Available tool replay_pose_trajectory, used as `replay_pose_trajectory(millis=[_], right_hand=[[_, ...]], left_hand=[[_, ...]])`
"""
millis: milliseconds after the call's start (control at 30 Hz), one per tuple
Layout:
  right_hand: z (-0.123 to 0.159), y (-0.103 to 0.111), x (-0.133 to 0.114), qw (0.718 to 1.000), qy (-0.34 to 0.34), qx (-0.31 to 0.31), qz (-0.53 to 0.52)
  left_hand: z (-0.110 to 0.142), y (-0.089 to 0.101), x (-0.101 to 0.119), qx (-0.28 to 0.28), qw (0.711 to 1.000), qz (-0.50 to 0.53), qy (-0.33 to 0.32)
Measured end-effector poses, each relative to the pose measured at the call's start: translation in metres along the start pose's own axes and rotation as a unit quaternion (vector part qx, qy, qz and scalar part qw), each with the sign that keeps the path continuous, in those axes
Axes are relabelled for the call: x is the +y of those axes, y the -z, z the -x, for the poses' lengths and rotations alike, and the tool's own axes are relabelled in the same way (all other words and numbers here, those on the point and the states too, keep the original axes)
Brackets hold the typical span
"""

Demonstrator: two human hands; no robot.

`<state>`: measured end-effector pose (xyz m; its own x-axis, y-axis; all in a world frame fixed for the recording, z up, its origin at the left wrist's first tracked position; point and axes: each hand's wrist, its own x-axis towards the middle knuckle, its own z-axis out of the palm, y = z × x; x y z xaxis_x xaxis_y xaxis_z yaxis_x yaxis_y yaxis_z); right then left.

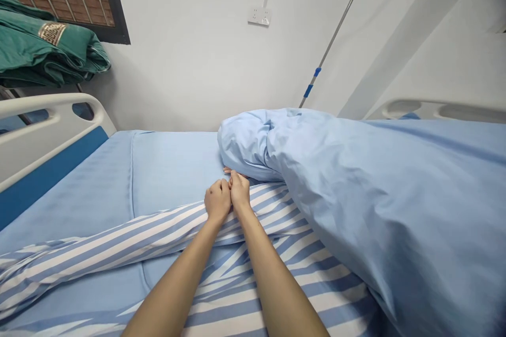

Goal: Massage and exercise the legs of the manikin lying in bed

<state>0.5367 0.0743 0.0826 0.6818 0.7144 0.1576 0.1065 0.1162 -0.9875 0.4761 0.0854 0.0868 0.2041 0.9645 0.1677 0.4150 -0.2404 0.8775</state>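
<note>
Both my arms reach forward over a blue-and-white striped garment [130, 245] that lies across the light blue bed sheet [166, 168]. My left hand [217, 201] is closed in a fist on the far end of the striped cloth. Right beside it, touching, my right hand [239, 190] is also closed on that cloth. A small skin-coloured tip [226, 170] shows just beyond the hands at the duvet's edge. The bunched light blue duvet [356, 189] lies just past and to the right of both hands.
A white and blue bed rail [47, 137] runs along the left, another rail [435, 109] at the back right. An IV pole [328, 47] leans by the white wall with a socket [260, 16]. Folded green cloths [43, 47] are stacked at upper left.
</note>
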Motion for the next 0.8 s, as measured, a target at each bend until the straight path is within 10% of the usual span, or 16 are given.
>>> replay_pose_trajectory(millis=[167,500,633,800], right_hand=[[0.004,0.018,-0.024,0.933,0.202,0.04,0.294],[-0.015,0.047,0.003,0.896,0.059,0.124,0.423],[-0.013,0.046,0.002,0.893,0.049,0.127,0.429],[-0.015,0.047,0.004,0.89,0.051,0.115,0.438]], left_hand=[[0.008,0.0,-0.006,-0.028,0.997,-0.074,-0.016],[0.005,0.011,-0.014,-0.061,0.997,-0.016,-0.049],[0.015,0.063,-0.035,-0.086,0.995,0.021,-0.055],[0.051,0.181,-0.094,-0.065,0.997,0.031,-0.004]])
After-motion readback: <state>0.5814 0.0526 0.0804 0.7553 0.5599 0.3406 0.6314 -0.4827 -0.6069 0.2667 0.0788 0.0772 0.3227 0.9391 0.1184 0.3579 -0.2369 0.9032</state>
